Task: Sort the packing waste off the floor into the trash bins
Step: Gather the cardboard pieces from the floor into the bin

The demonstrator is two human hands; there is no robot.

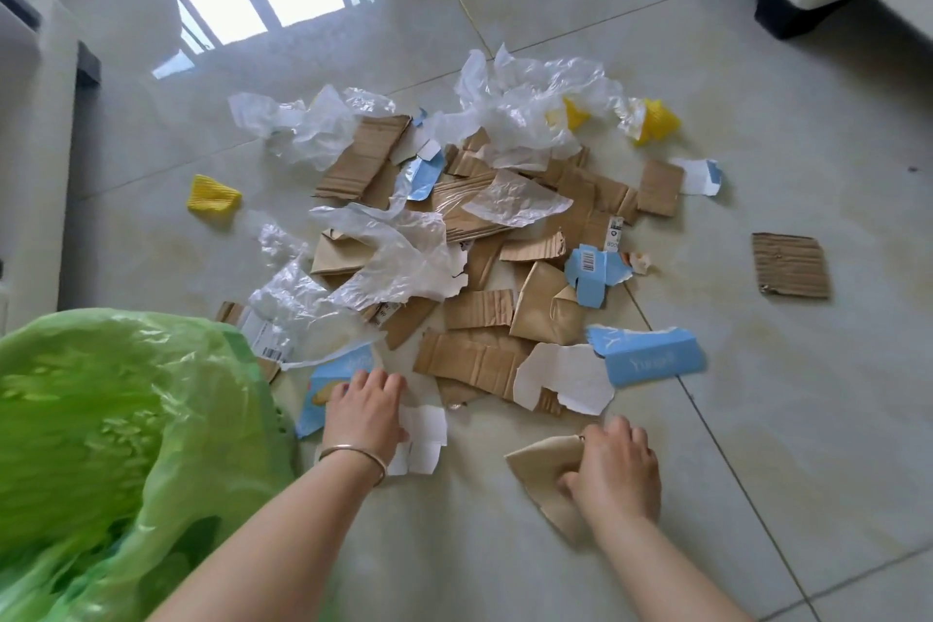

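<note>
Two hands work the near edge of my waste pile [469, 237] — torn cardboard, clear plastic film, blue-and-white carton scraps, spread over the tiled floor [757, 419]. My right hand [613, 472] has its fingers curled round a tan cardboard scrap [542, 475]. My left hand [366, 412], bracelet on the wrist, pinches a white torn piece [424, 439]. A green bin bag [116, 444] gapes just left — yellow scraps lie further out.
</note>
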